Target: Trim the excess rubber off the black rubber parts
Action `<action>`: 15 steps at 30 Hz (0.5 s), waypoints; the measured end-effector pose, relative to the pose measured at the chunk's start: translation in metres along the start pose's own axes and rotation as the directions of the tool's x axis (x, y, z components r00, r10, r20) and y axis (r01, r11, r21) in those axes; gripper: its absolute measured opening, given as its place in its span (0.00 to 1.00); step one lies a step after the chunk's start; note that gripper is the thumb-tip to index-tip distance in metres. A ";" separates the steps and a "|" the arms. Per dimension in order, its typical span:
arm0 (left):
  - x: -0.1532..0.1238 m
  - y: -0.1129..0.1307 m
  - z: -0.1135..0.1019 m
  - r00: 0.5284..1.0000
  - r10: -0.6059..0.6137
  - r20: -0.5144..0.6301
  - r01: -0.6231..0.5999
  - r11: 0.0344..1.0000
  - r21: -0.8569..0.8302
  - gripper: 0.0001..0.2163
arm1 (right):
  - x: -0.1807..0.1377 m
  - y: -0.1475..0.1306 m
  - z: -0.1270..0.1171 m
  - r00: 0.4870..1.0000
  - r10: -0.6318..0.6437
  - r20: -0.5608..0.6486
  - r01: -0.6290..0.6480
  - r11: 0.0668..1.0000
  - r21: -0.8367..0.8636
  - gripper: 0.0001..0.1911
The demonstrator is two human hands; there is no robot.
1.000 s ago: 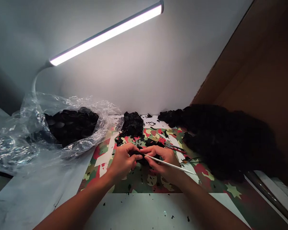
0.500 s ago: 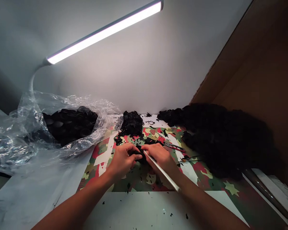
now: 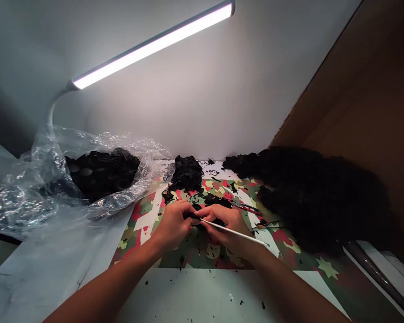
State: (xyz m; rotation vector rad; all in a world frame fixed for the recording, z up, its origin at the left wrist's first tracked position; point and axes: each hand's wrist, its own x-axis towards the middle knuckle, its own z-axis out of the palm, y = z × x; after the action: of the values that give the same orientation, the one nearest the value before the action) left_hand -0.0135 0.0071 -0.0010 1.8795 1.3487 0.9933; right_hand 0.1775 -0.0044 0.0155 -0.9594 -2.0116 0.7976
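Black piece [image 3: 192, 216] lies between the hands [image 3: 173, 225] [image 3: 231, 228], gripped by the left.

A glaring lamp [image 3: 154, 46] leaves the right side dim.

Two hands [image 3: 173, 224] [image 3: 232, 222], one white stick [image 3: 237, 233], one lamp [image 3: 155, 45]

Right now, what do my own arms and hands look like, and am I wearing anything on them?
Your left hand and right hand are both ungloved, with no ring visible on either. Both forearms are bare as far as they show: no sleeve, watch or bracelet.
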 end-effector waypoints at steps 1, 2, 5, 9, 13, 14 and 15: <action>0.000 0.000 0.000 1.000 0.006 0.003 -0.006 1.000 0.009 0.09 | 0.000 0.001 0.000 1.000 -0.006 0.005 0.006 1.000 -0.014 0.07; 0.000 0.000 0.000 1.000 0.012 0.005 -0.012 1.000 0.015 0.09 | 0.000 0.001 -0.001 1.000 -0.015 0.009 0.016 1.000 -0.025 0.08; 0.000 -0.001 0.000 1.000 0.019 0.007 -0.019 1.000 0.013 0.09 | 0.000 0.002 0.000 0.996 -0.085 0.014 0.086 0.994 -0.061 0.07; 0.000 0.001 0.000 1.000 -0.012 0.004 0.012 0.999 -0.033 0.06 | 0.000 0.008 0.006 0.967 -0.256 0.010 0.253 0.947 -0.199 0.10; -0.002 0.006 -0.001 0.985 -0.159 0.073 0.172 0.956 -0.237 0.02 | 0.005 0.019 0.004 0.961 -0.231 -0.151 0.172 0.928 -0.330 0.11; -0.002 0.007 -0.002 0.980 -0.176 0.093 0.196 0.938 -0.287 0.03 | 0.006 0.020 0.002 0.966 -0.172 -0.195 0.104 0.942 -0.318 0.10; -0.003 0.009 -0.002 0.978 -0.180 0.102 0.204 0.924 -0.325 0.03 | 0.007 0.020 -0.002 0.968 -0.097 -0.231 0.028 0.958 -0.285 0.09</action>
State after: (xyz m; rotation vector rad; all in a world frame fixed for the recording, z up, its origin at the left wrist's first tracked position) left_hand -0.0118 0.0018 0.0066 1.4855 1.2098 0.9756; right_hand 0.1831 0.0119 0.0029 -1.0886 -1.9579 0.3436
